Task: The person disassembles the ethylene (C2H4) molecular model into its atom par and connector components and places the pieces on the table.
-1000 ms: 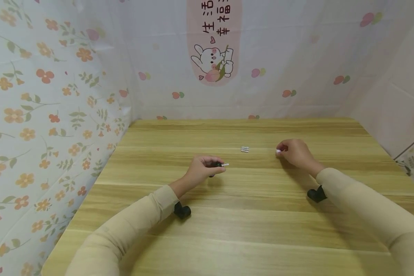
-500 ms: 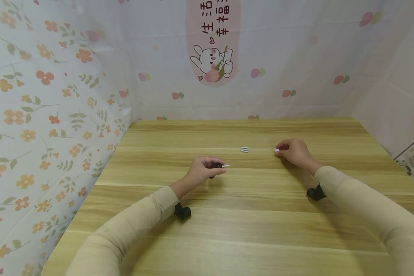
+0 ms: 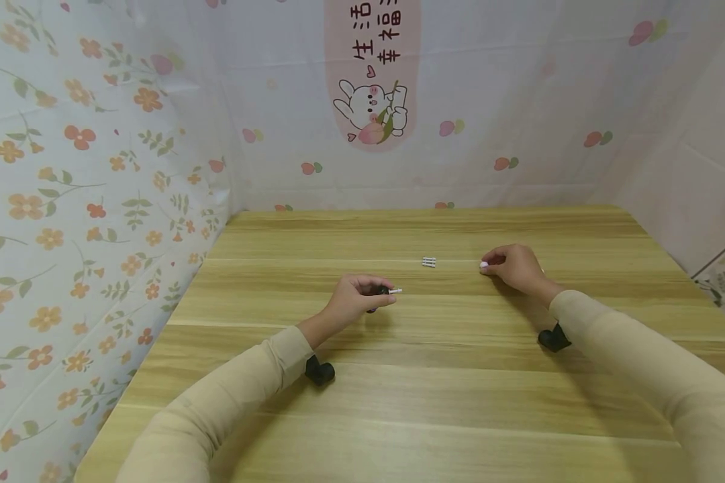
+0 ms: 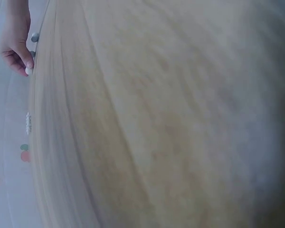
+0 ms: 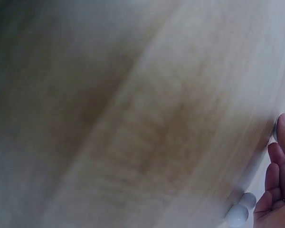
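Note:
In the head view my left hand [image 3: 365,294] grips a small dark thing [image 3: 382,290], mostly covered by the fingers. A thin white rod [image 3: 395,291] sticks out of it to the right. My right hand [image 3: 515,267] pinches a small white rounded piece [image 3: 484,265] between thumb and fingertips, low over the table. Between the two hands, several short white rods [image 3: 429,262] lie side by side on the wood. Behind the right hand, the right wrist view shows a white ball [image 5: 237,216] and a greyer ball [image 5: 248,200].
The wooden table [image 3: 435,402] meets a patterned cloth [image 3: 507,100] at the back, and a flowered cloth [image 3: 84,235] hangs along the left. Black wrist mounts sit under the left sleeve [image 3: 235,382] and right sleeve [image 3: 634,362].
My right hand has shifted slightly left with the white rounded piece. My left hand stays almost still, keeping the dark thing and its white rod.

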Action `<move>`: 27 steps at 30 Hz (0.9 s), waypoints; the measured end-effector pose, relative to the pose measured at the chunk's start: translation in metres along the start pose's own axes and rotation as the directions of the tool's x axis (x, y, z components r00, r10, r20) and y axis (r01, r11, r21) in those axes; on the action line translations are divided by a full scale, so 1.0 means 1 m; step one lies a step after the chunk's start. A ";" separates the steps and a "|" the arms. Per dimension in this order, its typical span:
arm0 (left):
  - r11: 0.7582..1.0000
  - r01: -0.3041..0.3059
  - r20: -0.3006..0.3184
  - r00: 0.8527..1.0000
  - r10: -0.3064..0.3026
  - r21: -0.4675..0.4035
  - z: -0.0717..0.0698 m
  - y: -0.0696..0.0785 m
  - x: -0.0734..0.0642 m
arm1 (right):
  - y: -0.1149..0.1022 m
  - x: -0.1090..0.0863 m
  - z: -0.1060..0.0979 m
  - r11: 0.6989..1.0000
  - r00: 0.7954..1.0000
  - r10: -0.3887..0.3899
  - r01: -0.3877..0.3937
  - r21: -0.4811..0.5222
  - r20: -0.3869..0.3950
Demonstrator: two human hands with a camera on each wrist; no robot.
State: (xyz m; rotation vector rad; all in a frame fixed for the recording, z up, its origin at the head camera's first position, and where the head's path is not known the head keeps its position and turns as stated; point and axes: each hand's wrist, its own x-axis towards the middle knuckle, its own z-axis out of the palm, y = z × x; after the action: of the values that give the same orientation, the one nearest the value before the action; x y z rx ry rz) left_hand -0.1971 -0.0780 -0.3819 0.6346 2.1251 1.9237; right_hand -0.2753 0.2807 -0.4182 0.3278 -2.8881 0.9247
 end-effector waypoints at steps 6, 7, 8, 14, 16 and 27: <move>1.000 0.009 -0.001 1.000 -0.009 0.002 0.000 0.000 0.000 | 0.000 -0.001 -0.002 1.000 1.000 0.012 -0.013 0.026 0.016; 1.000 0.009 -0.001 1.000 -0.009 0.002 0.000 0.000 0.000 | 0.000 -0.002 -0.003 0.999 1.000 0.015 -0.015 0.030 0.021; 1.000 0.011 -0.001 1.000 -0.011 0.003 0.000 0.000 0.000 | 0.000 -0.002 -0.003 0.999 1.000 0.018 -0.019 0.033 0.025; 1.000 0.010 -0.002 1.000 -0.010 0.011 0.001 0.000 0.000 | -0.004 -0.004 -0.005 0.999 1.000 0.024 -0.024 0.045 0.017; 1.000 0.009 -0.001 1.000 -0.009 0.008 0.001 0.000 0.000 | -0.008 -0.006 -0.006 0.998 1.000 0.016 -0.015 0.055 -0.003; 1.000 0.007 0.006 1.000 -0.006 -0.014 -0.001 -0.023 0.009 | -0.048 -0.024 0.003 0.974 0.999 0.028 -0.019 0.226 -0.034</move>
State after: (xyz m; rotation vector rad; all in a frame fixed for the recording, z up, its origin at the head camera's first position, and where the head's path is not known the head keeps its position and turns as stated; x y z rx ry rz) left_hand -0.2097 -0.0758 -0.4036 0.6295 2.1049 1.9293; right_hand -0.2412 0.2451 -0.3968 0.2900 -2.7626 1.2528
